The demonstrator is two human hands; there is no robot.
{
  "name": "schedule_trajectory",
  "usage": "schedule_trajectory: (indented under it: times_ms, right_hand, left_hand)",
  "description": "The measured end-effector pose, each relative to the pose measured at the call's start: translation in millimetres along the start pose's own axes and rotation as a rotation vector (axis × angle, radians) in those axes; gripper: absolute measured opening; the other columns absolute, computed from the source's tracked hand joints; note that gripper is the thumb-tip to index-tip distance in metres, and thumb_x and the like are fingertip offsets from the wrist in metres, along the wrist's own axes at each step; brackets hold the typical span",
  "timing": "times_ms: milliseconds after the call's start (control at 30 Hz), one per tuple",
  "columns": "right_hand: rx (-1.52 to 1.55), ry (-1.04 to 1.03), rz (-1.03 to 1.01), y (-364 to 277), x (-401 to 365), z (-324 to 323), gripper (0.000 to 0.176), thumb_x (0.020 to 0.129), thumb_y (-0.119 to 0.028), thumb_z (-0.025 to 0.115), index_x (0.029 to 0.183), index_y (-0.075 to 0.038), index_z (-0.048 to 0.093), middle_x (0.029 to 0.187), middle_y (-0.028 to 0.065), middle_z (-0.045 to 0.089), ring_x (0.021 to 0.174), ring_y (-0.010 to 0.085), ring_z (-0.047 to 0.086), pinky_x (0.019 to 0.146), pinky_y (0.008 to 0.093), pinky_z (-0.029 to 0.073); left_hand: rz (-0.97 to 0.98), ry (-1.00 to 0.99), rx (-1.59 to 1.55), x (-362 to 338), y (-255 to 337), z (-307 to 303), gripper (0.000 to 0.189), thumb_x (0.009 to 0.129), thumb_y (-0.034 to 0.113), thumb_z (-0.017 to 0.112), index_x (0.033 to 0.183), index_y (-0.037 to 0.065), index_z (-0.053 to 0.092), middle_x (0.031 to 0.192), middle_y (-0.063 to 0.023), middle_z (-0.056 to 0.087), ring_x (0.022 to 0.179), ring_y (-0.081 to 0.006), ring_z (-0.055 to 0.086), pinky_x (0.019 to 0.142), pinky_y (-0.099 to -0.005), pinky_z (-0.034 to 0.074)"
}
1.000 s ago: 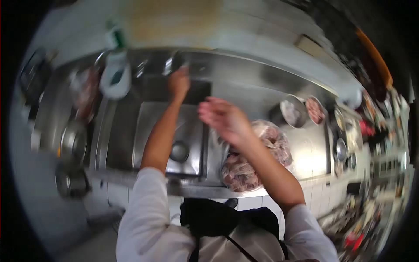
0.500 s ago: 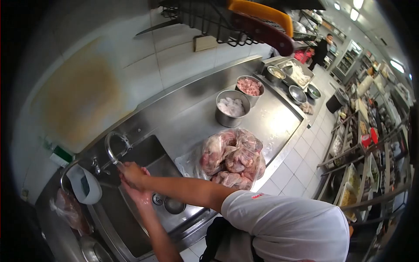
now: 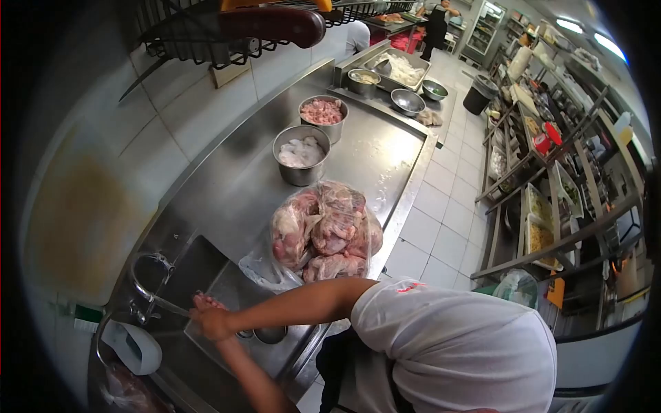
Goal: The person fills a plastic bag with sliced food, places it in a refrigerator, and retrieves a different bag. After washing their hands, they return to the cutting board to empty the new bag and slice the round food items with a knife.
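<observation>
Over the steel sink [image 3: 272, 296], my two hands are pressed together in a stream of water [image 3: 172, 307] from the curved tap [image 3: 138, 275]. My right hand [image 3: 215, 325] lies across the left and wraps round it. Several outstretched fingertips of my left hand [image 3: 208, 301] show past it; its palm is hidden. On the counter beside the sink sit large pieces of raw meat [image 3: 337, 230] in a clear plastic bag. Behind them stand a steel pot with whitish contents [image 3: 301, 153] and another pot with chopped pink meat [image 3: 322, 111].
A white plastic container [image 3: 134, 347] stands left of the tap. Overhead hangs a wire rack [image 3: 206, 51] with knives. Farther along are a tray of white food [image 3: 399, 69] and metal bowls [image 3: 407, 102]. Shelving [image 3: 551, 165] lines the right side. A person [image 3: 435, 31] stands far back.
My view has swung, so the counter and meat appear farther left. The right hand has moved over the left, covering the palm that showed before. Both stay at the running tap.
</observation>
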State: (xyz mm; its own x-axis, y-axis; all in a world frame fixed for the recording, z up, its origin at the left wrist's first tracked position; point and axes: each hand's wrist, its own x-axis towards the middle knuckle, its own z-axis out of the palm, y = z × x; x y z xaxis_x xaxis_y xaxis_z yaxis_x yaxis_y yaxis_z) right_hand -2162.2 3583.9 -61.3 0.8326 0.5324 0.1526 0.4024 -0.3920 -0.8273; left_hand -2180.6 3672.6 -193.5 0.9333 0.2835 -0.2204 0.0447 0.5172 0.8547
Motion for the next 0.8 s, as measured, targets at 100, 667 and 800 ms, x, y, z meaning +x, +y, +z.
schedule_trajectory:
  times_ms: [100,667,800]
  right_hand:
    - [-0.100,0.060,-0.082,5.5,-1.0,3.7,0.018,0.082,-0.015,0.059,0.069,-0.007,0.069,0.070,0.0102,0.065,0.062,0.0255,0.066,0.054,0.0382,0.054]
    - [-0.389,0.049,-0.163,-65.5,-13.4,-207.6,0.011,0.074,-0.012,0.064,0.074,-0.003,0.071,0.081,0.0179,0.069,0.082,0.0351,0.068,0.072,0.0447,0.055]
    - [-0.364,0.217,-0.180,-48.5,-56.5,-302.0,0.019,0.060,-0.001,0.065,0.079,0.001,0.069,0.075,0.0222,0.067,0.079,0.0387,0.068,0.073,0.0427,0.056]
  left_hand:
    - [-0.118,0.048,-0.122,-18.9,24.5,23.7,0.061,0.093,0.055,0.043,0.135,0.011,0.046,0.110,-0.0102,0.061,0.084,-0.0198,0.059,0.074,-0.0299,0.050]
    - [0.084,0.724,-0.191,86.5,100.1,128.5,0.029,0.090,0.031,0.058,0.108,0.009,0.065,0.105,-0.0169,0.068,0.088,-0.0290,0.068,0.079,-0.0382,0.055]
    - [-0.083,1.055,0.338,132.4,123.2,97.8,0.024,0.089,0.025,0.062,0.104,0.007,0.068,0.104,-0.0181,0.069,0.089,-0.0310,0.070,0.080,-0.0401,0.055]
